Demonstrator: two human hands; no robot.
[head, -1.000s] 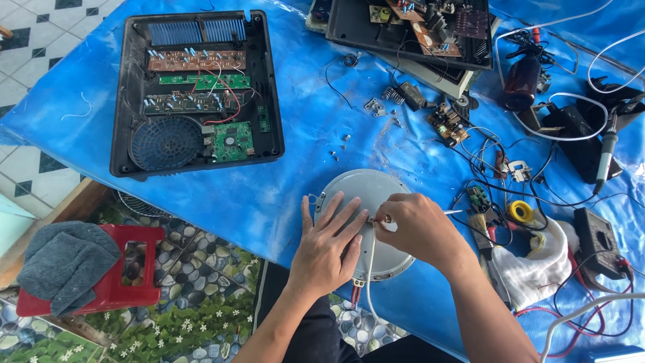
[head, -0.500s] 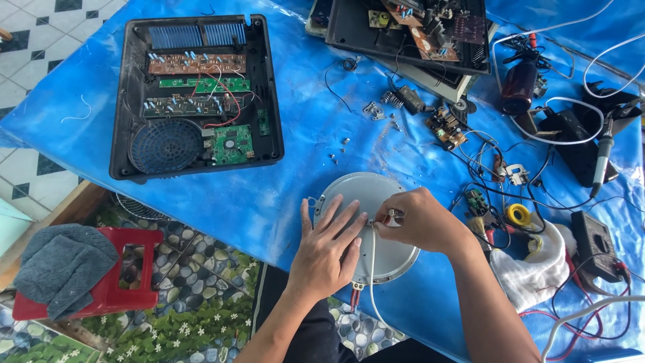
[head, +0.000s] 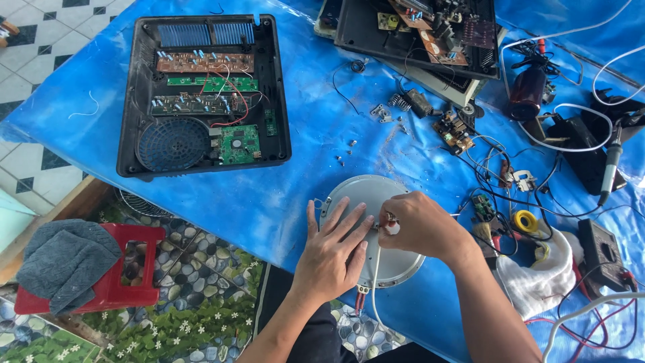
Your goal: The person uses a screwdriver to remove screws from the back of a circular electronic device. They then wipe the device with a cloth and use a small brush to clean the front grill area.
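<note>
Two hands on round grey metal disc at tabletop's near edge, 6 o'clock. Left hand flat, fingers spread, pressing disc down. Right hand pinching small red-white part at disc centre. Blue plastic sheet covers tabletop. Open black case with green boards at 10 o'clock. Yellow tape roll at 3 o'clock. Red stool on floor at 8 o'clock.

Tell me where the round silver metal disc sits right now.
In the head view, the round silver metal disc lies at the blue table cover's near edge, under the left hand and right hand.
</note>
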